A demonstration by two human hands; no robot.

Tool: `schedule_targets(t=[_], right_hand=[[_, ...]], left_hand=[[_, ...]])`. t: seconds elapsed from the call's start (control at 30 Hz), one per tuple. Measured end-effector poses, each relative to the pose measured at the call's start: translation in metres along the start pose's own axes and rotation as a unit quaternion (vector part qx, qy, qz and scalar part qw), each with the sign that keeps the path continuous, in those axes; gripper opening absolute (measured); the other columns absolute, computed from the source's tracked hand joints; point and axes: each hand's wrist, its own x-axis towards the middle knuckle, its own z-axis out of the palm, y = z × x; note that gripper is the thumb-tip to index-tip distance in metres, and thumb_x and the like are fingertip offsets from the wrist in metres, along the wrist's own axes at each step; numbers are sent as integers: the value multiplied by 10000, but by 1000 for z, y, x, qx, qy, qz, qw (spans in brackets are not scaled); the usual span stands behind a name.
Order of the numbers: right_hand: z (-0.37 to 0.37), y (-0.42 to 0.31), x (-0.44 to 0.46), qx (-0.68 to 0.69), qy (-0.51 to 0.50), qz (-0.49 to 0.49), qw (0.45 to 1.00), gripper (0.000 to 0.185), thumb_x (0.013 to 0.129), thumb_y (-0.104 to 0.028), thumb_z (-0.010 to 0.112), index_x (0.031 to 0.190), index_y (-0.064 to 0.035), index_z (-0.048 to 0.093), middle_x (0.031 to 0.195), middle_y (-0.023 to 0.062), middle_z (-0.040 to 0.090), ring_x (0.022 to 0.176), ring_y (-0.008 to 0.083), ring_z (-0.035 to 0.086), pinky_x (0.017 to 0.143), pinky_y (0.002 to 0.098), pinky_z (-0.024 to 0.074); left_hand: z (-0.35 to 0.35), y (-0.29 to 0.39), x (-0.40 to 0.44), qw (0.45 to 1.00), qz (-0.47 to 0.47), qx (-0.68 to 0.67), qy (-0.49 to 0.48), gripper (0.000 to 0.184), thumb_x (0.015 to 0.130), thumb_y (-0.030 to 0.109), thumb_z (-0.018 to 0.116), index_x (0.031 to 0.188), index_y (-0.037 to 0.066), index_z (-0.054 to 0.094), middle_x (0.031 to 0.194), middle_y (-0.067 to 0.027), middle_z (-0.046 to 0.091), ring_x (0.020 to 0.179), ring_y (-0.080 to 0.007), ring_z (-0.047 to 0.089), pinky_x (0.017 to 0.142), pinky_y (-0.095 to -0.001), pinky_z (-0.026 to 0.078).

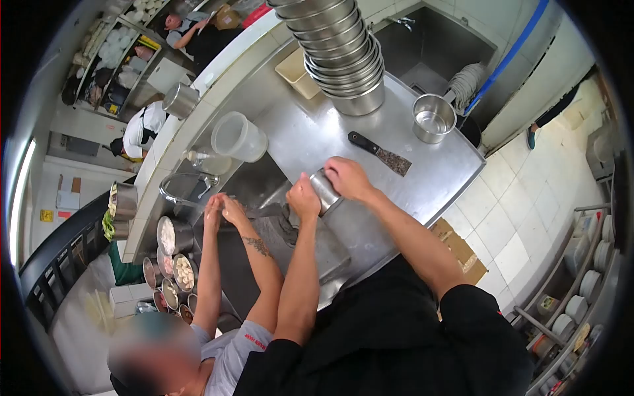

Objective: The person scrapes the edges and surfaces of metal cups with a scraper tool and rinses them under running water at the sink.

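Note:
Over the edge of the metal counter, I hold a small steel cup [325, 193] between my two hands. My left hand [303, 197] is closed around its left side, and my right hand [348, 178] grips its upper right side. A grey cloth [288, 226] hangs or lies just left of the cup, beside the sink basin. Beyond my hands, a scraper [380, 153] with a black handle rests on the counter. Further right stands a steel pot [434, 118] with a handle.
A tall stack of steel pots [357, 97] stands at the counter's back. A clear plastic tub [239, 136] is near the faucet [191, 188]. To my left, a co-worker [224, 356] holds both hands under the faucet. Several food containers [175, 235] are beyond.

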Motion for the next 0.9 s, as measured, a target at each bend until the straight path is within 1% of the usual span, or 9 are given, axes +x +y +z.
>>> schedule_targets(t=[0.1,0.23,0.33,0.43,0.53,0.63,0.73,0.83,0.9], right_hand=[[10,2,9,-46,29,-40,998,114,847,-143,548,877,-57,616,870,158,641,856,389,602,752,477,476],[3,7,16,-10,-2,44,999,111,846,-136,541,878,-48,601,882,159,649,851,392,609,757,475,476],[1,23,11,14,-3,104,994,119,842,-146,570,880,-37,595,932,187,652,891,385,613,783,463,476],[-6,35,12,20,11,155,988,157,835,-164,601,891,-17,595,967,212,648,934,384,608,808,453,477],[-9,30,12,4,-7,130,991,166,827,-159,609,861,1,586,966,200,647,942,374,610,816,434,482],[-14,4,13,-21,-15,125,992,169,825,-157,599,854,9,593,939,188,644,922,365,607,813,434,485],[-5,-3,17,-113,16,-93,989,146,828,-145,562,853,-22,638,910,179,627,852,382,595,762,486,480],[-11,34,15,-104,-40,42,993,136,831,-137,555,839,-28,636,924,186,625,865,392,595,757,494,474],[-9,24,5,-62,-1,-63,996,152,844,-136,536,852,-26,640,911,199,624,878,394,596,776,497,475]], left_hand=[[1,0,-3,998,14,65,-16,468,941,333,487,669,-23,618,640,-268,559,572,-452,557,550,-514,387],[-1,17,15,989,-4,143,-38,417,929,333,509,744,-10,658,701,-249,623,644,-428,601,627,-485,456],[-11,15,17,995,-14,-42,-87,351,920,305,536,848,-15,661,776,-212,661,734,-347,648,705,-409,488],[-11,1,23,961,14,-273,-29,320,936,280,535,912,-19,646,824,-158,664,808,-277,657,764,-348,487],[-17,-11,13,979,1,-98,-178,349,962,279,511,860,-28,643,720,-163,611,732,-283,637,699,-364,474],[-7,3,3,985,-24,6,-173,418,979,308,478,807,-37,640,694,-217,601,678,-343,625,646,-448,448],[4,6,1,993,27,51,-99,469,982,321,449,753,-41,641,706,-267,599,654,-420,606,629,-528,408],[2,4,3,991,35,91,-91,512,987,333,408,730,-41,644,746,-277,611,682,-472,585,644,-558,403],[10,8,3,991,132,-33,19,507,986,329,406,741,-37,658,742,-281,611,711,-487,583,658,-547,423]])
